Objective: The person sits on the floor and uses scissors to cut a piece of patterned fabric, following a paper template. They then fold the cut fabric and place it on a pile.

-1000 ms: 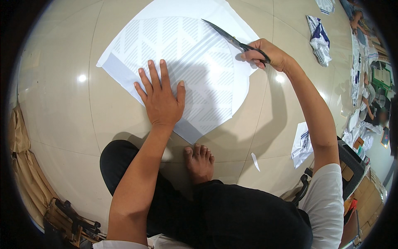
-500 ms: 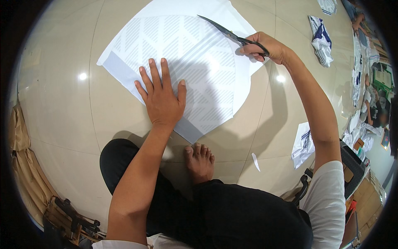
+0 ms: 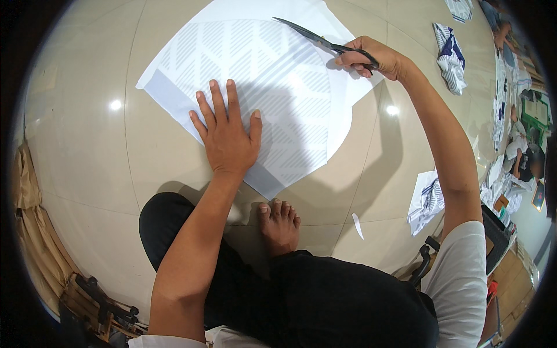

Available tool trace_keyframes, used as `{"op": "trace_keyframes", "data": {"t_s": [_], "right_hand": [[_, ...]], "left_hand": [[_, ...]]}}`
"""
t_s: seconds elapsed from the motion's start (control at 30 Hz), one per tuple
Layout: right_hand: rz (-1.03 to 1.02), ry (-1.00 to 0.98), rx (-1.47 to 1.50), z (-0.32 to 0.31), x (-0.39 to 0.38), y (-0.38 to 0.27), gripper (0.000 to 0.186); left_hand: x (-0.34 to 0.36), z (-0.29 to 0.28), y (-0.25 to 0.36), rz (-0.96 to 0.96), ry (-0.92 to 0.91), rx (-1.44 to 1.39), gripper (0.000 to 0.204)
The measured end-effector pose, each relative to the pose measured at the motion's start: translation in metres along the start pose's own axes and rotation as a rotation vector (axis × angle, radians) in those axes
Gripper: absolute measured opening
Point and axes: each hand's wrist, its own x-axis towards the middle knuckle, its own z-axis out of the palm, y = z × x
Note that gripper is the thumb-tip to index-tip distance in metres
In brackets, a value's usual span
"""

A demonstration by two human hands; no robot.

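A white fabric panel with a grey striped print and a plain grey band along its lower left edge lies spread on the tiled floor. My left hand rests flat on it, fingers spread, next to the grey band. In my right hand is a pair of black scissors, gripped by the handles over the panel's upper right part. The blades look closed or nearly so, pointing up and left across the printed area's upper edge. Whether they touch the fabric I cannot tell.
A thin white scrap lies right of my bare foot. Striped fabric pieces lie at the right. Brown draped material hangs at the left. Other people sit among fabric piles at the far right.
My right hand and the scissors have shifted slightly up, with the blades turning a little flatter. The fabric's right corner has spread outward a little. My left hand has stayed almost still.
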Motion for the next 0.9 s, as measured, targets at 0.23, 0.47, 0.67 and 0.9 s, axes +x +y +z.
{"op": "trace_keyframes", "data": {"t_s": [0.23,0.47,0.67,0.9], "right_hand": [[-0.008,-0.05,-0.043,-0.006,0.008,0.004,0.03],[-0.018,-0.035,-0.074,-0.008,0.007,-0.001,0.027],[-0.038,-0.059,-0.033,-0.008,0.013,-0.007,0.027],[-0.031,-0.082,-0.065,-0.011,0.017,-0.008,0.031]], "left_hand": [[0.0,0.0,0.0,0.003,-0.001,-0.005,0.077],[0.0,0.001,-0.001,0.0,-0.007,0.006,0.077],[0.0,0.0,-0.001,-0.002,-0.01,0.0,0.077],[0.001,0.0,0.0,-0.009,-0.009,-0.005,0.077]]}}
